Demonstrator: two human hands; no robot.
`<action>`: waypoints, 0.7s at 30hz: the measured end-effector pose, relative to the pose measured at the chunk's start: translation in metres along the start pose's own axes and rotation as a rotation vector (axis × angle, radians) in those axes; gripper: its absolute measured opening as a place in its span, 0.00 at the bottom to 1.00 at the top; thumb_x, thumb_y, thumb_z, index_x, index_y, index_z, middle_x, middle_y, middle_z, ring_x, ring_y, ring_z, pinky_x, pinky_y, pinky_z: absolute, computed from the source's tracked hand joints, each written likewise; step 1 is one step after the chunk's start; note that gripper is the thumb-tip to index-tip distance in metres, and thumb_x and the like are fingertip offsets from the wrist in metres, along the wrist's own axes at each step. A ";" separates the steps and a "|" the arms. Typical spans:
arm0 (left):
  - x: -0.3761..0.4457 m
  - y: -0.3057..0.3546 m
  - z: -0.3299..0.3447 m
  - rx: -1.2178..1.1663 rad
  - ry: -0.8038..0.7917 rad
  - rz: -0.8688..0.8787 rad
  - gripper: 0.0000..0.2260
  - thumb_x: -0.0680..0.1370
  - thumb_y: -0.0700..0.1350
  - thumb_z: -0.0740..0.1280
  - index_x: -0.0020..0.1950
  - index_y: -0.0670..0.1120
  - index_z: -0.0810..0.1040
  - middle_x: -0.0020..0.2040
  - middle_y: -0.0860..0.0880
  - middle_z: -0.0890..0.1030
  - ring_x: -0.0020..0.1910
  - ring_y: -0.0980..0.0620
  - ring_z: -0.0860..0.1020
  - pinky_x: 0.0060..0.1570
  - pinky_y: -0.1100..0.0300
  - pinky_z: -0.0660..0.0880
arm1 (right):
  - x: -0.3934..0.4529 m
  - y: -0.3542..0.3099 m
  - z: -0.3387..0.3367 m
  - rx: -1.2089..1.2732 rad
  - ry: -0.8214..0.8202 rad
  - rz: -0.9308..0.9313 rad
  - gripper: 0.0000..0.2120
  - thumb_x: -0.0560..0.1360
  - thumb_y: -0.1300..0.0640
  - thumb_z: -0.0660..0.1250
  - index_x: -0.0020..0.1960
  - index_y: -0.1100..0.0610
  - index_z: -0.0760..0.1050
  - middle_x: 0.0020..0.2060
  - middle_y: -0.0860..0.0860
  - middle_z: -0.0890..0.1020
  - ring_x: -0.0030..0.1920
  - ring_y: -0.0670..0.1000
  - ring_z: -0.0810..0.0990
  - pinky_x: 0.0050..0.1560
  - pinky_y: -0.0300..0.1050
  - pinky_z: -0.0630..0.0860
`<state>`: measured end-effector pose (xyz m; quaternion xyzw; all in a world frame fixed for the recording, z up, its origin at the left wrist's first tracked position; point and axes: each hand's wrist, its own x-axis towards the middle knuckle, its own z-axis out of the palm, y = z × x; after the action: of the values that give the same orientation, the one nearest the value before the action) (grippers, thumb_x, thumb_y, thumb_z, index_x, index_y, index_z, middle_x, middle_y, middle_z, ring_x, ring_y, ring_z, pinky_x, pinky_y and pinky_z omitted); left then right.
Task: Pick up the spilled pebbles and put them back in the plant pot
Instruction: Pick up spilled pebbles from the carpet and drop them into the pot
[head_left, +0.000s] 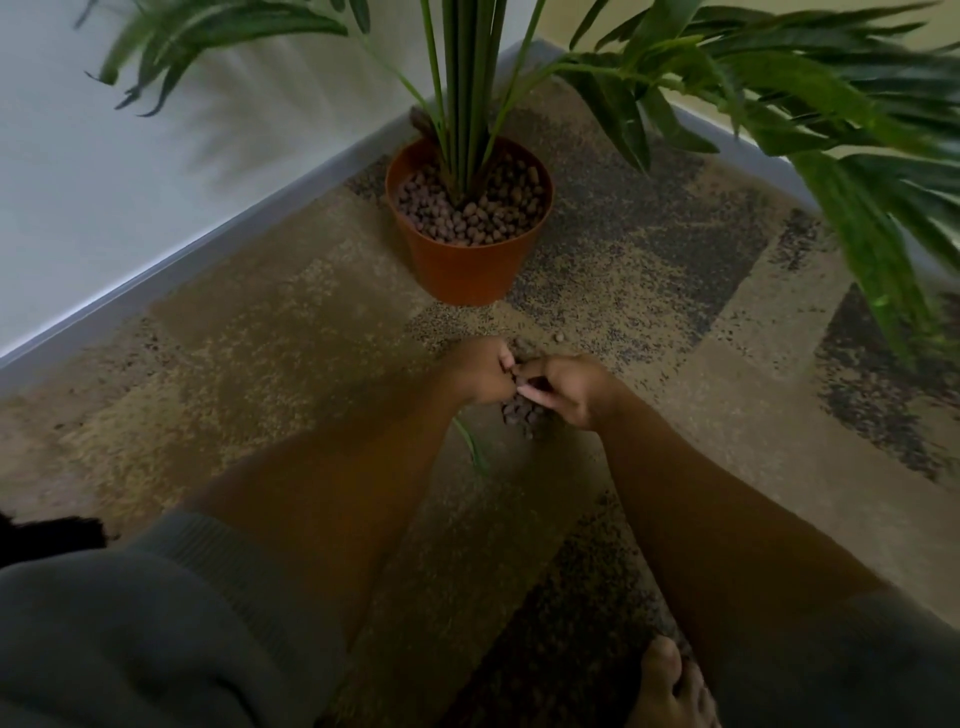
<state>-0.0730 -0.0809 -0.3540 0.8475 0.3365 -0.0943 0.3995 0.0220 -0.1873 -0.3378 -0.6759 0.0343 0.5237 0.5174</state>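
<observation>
Where the patterned carpet meets the corner of two pale walls, a round terracotta-coloured plant pot stands upright, tapering toward its base. Its mouth is filled nearly to the rim with small, rounded, brown pebbles in the pot, matte and roughly bean-shaped, packed around a bundle of straight green stems. Long, narrow, drooping palm-like leaves spread above, motion-blurred at the right.

Nearer the viewer, well apart from the pot, a small heap of spilled pebbles of the same brown, lumpy kind lies on the carpet, with one stray pebble just beyond the hands. Both hands meet over this heap. The left hand has its fingers curled inward; whether they enclose pebbles cannot be told. The right hand likewise curls its fingers over the heap, fingertips against the pebbles, though a firm grip cannot be confirmed.

The carpet is short-piled and mottled in tan, beige and dark speckled patches. Grey ribbed sleeves are pushed up both forearms; a bare foot rests at lower right. A thin green leaf blade lies beside the left wrist.
</observation>
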 end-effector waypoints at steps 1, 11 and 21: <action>0.000 -0.001 0.000 -0.037 -0.007 -0.018 0.04 0.69 0.48 0.71 0.42 0.52 0.77 0.42 0.50 0.81 0.42 0.50 0.79 0.41 0.57 0.77 | 0.000 0.000 0.000 0.052 -0.010 0.010 0.02 0.73 0.71 0.68 0.45 0.67 0.79 0.47 0.56 0.80 0.47 0.51 0.80 0.39 0.40 0.83; -0.011 0.008 -0.010 -0.921 -0.063 -0.282 0.13 0.76 0.34 0.58 0.58 0.40 0.77 0.49 0.44 0.81 0.44 0.54 0.77 0.46 0.64 0.78 | 0.000 -0.001 0.004 0.345 -0.127 0.072 0.07 0.79 0.65 0.60 0.44 0.63 0.74 0.36 0.53 0.75 0.36 0.47 0.75 0.33 0.34 0.80; -0.025 0.010 -0.004 -1.422 -0.112 -0.377 0.09 0.81 0.43 0.60 0.42 0.44 0.75 0.35 0.51 0.71 0.33 0.58 0.68 0.35 0.64 0.66 | -0.004 0.010 0.016 0.383 -0.271 0.053 0.08 0.81 0.62 0.60 0.48 0.62 0.77 0.36 0.52 0.78 0.33 0.43 0.76 0.28 0.29 0.74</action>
<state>-0.0857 -0.0948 -0.3339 0.3058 0.4352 0.0364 0.8460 0.0035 -0.1824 -0.3398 -0.4878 0.0809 0.6069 0.6223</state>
